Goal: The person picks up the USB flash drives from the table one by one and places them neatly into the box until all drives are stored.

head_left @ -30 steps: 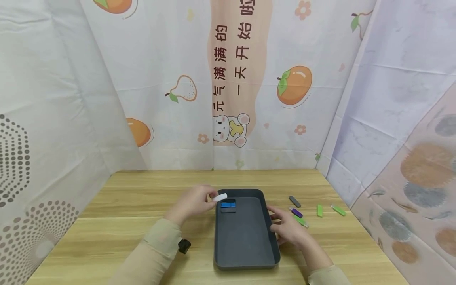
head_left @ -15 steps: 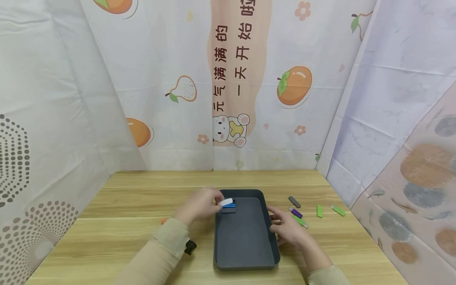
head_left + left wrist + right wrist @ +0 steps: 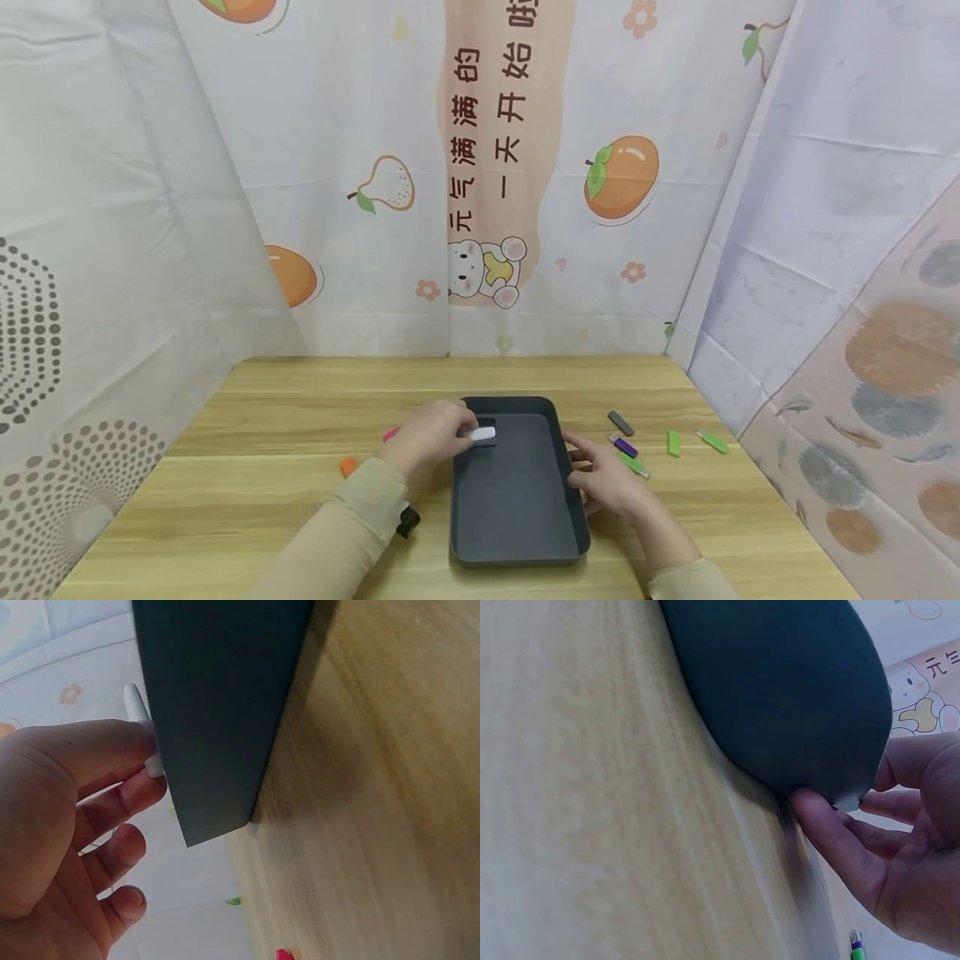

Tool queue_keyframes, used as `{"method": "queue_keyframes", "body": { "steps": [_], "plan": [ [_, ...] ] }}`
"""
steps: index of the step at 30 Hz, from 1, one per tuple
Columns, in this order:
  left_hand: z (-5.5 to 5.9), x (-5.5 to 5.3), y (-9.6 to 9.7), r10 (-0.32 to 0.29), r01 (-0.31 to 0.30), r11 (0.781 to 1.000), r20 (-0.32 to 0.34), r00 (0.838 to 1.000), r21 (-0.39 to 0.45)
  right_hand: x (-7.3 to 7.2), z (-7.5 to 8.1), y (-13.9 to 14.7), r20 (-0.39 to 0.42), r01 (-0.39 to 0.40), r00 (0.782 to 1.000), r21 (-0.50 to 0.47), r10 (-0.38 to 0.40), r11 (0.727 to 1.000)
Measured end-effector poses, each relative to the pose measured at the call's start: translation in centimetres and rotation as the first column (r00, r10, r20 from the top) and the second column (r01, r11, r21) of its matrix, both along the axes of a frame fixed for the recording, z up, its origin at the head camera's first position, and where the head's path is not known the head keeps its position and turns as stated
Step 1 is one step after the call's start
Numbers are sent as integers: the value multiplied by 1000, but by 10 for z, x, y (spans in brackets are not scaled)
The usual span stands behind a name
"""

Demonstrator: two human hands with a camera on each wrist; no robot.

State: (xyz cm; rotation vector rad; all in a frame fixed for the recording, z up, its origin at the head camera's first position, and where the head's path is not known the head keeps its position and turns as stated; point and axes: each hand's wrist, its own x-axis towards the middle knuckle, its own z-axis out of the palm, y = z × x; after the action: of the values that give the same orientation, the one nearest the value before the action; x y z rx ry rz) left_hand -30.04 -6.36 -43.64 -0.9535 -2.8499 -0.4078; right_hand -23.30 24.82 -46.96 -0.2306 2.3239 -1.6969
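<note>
I have the left hand (image 3: 435, 432) pinching the white stick (image 3: 482, 434) between thumb and finger, over the tray (image 3: 517, 496) beside its left wall. Just beyond that grip part of a black stick (image 3: 490, 422) shows; left of it lies the orange stick (image 3: 348, 467). My right hand (image 3: 611, 482) holds the opposite wall, the purple stick (image 3: 624, 447) near its fingers.

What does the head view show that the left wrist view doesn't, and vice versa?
Only the head view shows the right hand, purple stick and tray floor. Only the left wrist view shows the palm side of the left hand and the outer tray wall beside it. Both show that hand pinching the white stick, plus a pink piece.
</note>
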Motion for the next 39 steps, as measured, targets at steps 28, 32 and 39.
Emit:
{"method": "queue_keyframes", "body": {
  "steps": [28,32,39],
  "plan": [
    [-11,-2,14,21,-19,988,12,1000,-155,2,3,0,-12,-10,1000,-13,10,1000],
    [-12,-2,16,37,-37,983,-3,999,-180,1,2,1,-14,-12,1000,-9,12,1000],
    [-20,-3,19,41,-50,978,-48,998,-201,0,0,1,-17,-14,1000,5,14,1000]
  ]
}}
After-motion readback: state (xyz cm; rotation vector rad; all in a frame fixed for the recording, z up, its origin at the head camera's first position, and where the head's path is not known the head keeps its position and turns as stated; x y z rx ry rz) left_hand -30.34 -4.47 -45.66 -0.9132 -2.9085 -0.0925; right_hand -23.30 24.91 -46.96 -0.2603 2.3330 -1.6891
